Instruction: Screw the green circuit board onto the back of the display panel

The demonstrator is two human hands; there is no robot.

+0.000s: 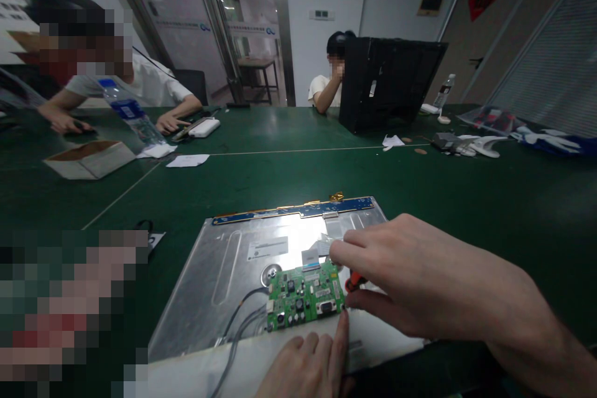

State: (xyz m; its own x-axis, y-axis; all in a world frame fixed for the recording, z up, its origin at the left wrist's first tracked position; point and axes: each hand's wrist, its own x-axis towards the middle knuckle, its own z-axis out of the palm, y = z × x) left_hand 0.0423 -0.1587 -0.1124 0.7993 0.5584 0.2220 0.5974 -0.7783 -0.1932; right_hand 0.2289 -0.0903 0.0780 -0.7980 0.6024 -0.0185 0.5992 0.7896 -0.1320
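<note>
A green circuit board (305, 295) lies on the silver metal back of a flat panel (233, 261), with cables leaving its left side. My right hand (396, 273) is closed around a red-and-black tool (355, 281) at the board's right edge; most of the tool is hidden by the hand. My left hand (312, 360) lies below the board, index finger stretched to its lower right corner, the other fingers curled loosely. A blue circuit strip (293, 211) runs along the panel's far edge.
Across the green table (261, 177) sit two people. An open box (91, 160) and a tilted water bottle (133, 113) are at the left. A black monitor-like casing (392, 84) stands at the back; gloves (480, 145) lie at the right.
</note>
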